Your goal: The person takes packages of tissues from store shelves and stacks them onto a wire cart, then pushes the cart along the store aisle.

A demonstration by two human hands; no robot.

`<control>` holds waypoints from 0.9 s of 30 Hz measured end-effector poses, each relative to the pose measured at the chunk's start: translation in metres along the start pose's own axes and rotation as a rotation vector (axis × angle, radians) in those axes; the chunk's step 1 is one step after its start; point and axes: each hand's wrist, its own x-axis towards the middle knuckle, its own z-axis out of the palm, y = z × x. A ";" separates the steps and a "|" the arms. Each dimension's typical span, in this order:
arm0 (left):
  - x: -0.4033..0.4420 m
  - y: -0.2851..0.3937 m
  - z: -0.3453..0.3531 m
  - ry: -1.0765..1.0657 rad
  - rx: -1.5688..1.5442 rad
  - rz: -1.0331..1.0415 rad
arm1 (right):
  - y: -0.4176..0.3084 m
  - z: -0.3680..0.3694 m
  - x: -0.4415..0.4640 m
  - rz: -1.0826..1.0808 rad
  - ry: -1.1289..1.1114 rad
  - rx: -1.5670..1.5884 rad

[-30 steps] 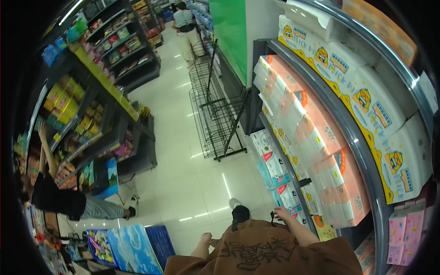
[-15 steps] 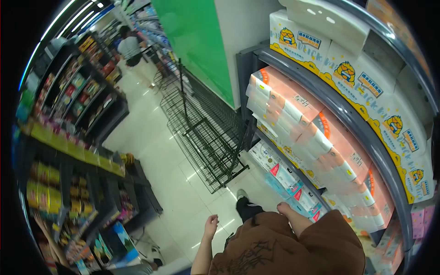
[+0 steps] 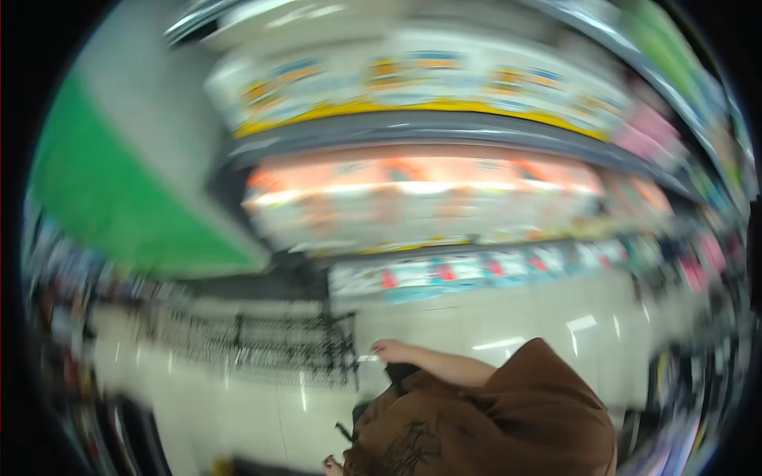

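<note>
My right hand and left hand, two counted, apart, grip too blurred to tell, one black wire rack left of my right.

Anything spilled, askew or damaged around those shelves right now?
Nothing stands out: the peach packs sit in a row, and no spill shows on the floor beside the wire rack. Blur would hide small damage.

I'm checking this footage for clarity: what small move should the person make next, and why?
Probably pause and hold the view steady on the shelf: print on its white packs is too blurred to read, and the right hand seems empty, close in view to the wire rack, so stillness should cost little.
</note>
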 end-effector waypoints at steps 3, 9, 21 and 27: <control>0.010 0.234 -0.031 -0.026 -0.038 0.662 | 0.038 -0.006 -0.071 0.032 0.457 -0.075; 0.038 0.461 -0.027 -0.152 0.026 1.304 | 0.234 0.092 -0.279 0.728 0.643 -0.308; 0.115 0.422 0.140 -0.532 -0.251 0.710 | 0.202 0.487 -0.501 0.918 1.081 1.405; 0.118 0.420 0.141 -0.518 -0.187 0.705 | 0.286 0.509 -0.512 0.830 0.917 0.522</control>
